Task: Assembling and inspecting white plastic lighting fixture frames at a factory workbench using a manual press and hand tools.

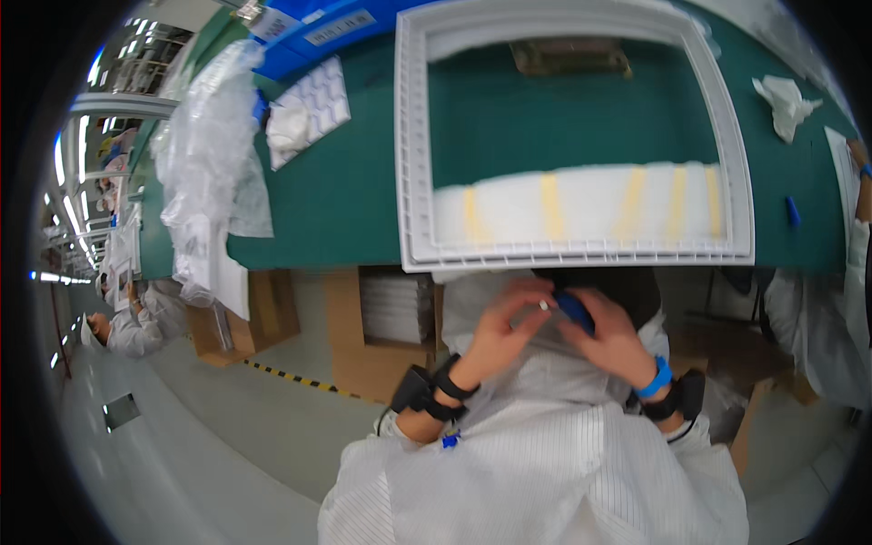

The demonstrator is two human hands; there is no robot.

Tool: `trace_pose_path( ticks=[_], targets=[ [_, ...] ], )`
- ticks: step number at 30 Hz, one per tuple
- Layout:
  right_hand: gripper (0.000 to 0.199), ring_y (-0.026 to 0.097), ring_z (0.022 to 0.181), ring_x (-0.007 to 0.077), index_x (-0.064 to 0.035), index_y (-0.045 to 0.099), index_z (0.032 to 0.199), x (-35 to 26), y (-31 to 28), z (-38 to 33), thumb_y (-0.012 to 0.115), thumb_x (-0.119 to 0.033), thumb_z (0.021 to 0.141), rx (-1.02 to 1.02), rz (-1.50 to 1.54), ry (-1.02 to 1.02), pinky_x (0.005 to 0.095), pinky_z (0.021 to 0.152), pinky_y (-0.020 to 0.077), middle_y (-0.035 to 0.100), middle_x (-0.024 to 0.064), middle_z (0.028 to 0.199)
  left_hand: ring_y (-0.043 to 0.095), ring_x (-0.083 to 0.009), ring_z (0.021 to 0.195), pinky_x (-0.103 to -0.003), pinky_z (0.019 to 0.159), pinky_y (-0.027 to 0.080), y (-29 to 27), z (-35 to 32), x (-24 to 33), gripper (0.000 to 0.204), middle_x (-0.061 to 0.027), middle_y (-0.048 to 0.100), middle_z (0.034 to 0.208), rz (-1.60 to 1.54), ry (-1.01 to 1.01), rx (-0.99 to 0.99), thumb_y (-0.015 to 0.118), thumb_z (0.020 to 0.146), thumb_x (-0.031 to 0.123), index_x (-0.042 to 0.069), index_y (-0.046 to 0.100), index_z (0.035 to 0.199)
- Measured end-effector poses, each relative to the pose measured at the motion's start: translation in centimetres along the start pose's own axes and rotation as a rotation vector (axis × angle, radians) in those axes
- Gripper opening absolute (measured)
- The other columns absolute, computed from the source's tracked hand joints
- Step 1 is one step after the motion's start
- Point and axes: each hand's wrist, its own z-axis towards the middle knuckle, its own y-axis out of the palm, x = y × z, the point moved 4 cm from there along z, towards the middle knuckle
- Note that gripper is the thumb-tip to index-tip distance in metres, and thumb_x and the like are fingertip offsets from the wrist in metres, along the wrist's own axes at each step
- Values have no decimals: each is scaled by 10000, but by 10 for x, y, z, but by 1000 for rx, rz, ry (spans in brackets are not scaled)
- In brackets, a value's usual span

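Right hand (607, 334): closed on one dark blue object (575, 312), as I see it
Left hand (504, 327): fingers bent beside one small white tip (544, 305); clamped or not, I cannot tell
Blue object's axis: upper left to lower right, upper end toward the left hand
White frame (414, 136): I count one, beyond both hands
Yellow strips (552, 207): five, within the frame's opening

Held piece (574, 311): dark blue. Frame (414, 136): white. Pad (595, 207): white, yellow bands. Table (345, 209): green. Bin (318, 56): blue. Wristband (656, 377): bright blue. Smock (490, 490): white, thin dark stripes. Tape (304, 379): black-and-yellow stripes. Floor (227, 427): grey. Carton (341, 313): brown.
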Motion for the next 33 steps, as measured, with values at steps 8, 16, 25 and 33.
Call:
trace_pose_path(
  ticks=[8,16,25,33],
  targets=[
    [300,670,743,354,-79,615,1121,5,-17,8,676,-273,900,-458,-180,23,424,664,540,684,144,849,604,-186,649,-305,590,491,-9,11,4,168,-73,645,800,374,-94,-250,725,832,48,77,752,995],
    [387,690,750,345,-85,610,1192,11,-12,6,722,-259,865,-590,-178,77,402,671,556,704,152,888,618,-232,687,-323,645,495,-2,7,3,167,-62,643,744,423,-106,-276,746,804,65,74,759,970],
    [376,683,664,292,-36,618,1119,15,9,1,783,-177,812,-393,485,451,352,631,542,677,92,836,624,-194,878,-294,800,482,4,-7,-11,183,-96,655,958,2,-179,-188,729,859,73,44,745,1039],
    [220,661,675,290,-47,677,960,23,7,1,757,-205,830,-229,169,211,350,601,517,653,109,816,684,-167,888,-278,798,534,-2,-12,-16,198,-127,712,1055,-311,-425,-140,639,914,20,-2,726,1091]
  ],
)
